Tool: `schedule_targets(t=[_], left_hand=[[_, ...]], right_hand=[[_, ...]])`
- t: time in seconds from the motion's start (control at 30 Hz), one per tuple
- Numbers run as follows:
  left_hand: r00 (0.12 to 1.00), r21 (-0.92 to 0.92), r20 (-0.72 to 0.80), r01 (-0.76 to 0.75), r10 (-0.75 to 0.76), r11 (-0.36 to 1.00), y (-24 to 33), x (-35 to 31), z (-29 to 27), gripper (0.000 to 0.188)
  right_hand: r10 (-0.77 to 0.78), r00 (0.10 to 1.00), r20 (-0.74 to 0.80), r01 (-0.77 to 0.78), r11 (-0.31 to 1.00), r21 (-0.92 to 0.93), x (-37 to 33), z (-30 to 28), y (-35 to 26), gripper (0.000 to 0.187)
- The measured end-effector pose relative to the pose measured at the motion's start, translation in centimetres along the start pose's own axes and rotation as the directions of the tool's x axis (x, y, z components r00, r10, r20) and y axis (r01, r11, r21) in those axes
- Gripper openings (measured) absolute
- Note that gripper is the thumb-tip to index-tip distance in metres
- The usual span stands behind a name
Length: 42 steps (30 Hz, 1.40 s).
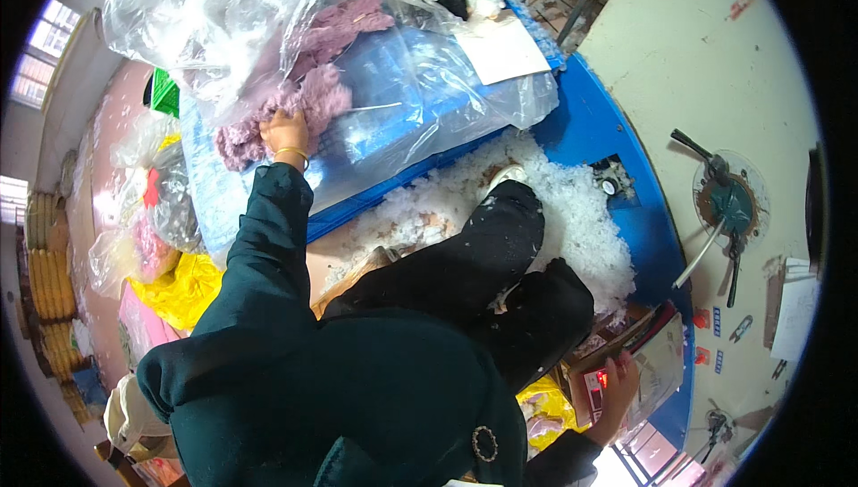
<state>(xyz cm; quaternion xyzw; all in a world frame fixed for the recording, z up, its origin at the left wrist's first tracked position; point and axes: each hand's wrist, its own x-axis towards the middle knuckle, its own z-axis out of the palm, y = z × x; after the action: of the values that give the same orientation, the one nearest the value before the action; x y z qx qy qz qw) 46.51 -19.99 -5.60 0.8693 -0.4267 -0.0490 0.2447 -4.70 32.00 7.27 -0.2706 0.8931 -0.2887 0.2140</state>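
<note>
My left hand (286, 134), with a yellow bangle at the wrist, closes on a dusty-pink plush piece (323, 89). The plush lies on blue, plastic-wrapped material, and its upper end runs under a clear plastic bag (214, 22). On the lower right, my right hand (619, 393) rests against a box-like thing (585, 398) with a small glowing red display. The fingers of that hand are a little apart, and I make out nothing held in them.
White fluffy stuffing (581, 237) covers the floor around my legs. A blue-edged pale table (742, 58) curves along the right, carrying a round metal fixture (728, 201). White card (502, 45) lies on the wrapped pile. Bagged goods and a yellow bag (183, 290) sit left.
</note>
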Motion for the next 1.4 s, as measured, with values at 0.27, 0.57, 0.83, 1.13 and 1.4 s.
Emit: schedule_targets(t=[0.27, 0.57, 0.83, 1.13, 1.4], left_hand=[[0.836, -0.469, 0.063, -0.457, 0.545, 0.756, 10.4, -8.9, -2.6, 0.023], [0.243, -0.857, 0.473, -0.096, 0.847, 0.506, 17.2, -31.8, -4.4, 0.017], [-0.055, -0.910, 0.127, -0.404, 0.990, 0.094, 16.6, -38.3, -8.2, 0.022], [-0.533, -0.826, 0.351, 0.210, 0.770, 0.522, 21.8, -36.7, -9.5, 0.025], [-0.804, -0.519, 0.314, 0.301, 0.506, 0.800, 21.6, -39.6, -9.4, 0.034]], right_hand=[[-0.218, 0.955, 0.202, 0.207, 0.975, 0.074, 2.5, 6.1, -11.9, 0.027], [-0.540, 0.841, -0.048, 0.541, 0.832, 0.121, 5.0, 16.0, -18.3, 0.031], [-0.150, 0.974, 0.171, -0.116, 0.321, 0.940, 5.4, 12.4, -11.9, 0.029], [-0.336, 0.914, 0.227, 0.016, 0.590, 0.807, 4.5, 4.3, -11.4, 0.050], [-0.278, 0.910, 0.308, -0.108, 0.557, 0.823, 3.5, 2.8, -10.4, 0.051]])
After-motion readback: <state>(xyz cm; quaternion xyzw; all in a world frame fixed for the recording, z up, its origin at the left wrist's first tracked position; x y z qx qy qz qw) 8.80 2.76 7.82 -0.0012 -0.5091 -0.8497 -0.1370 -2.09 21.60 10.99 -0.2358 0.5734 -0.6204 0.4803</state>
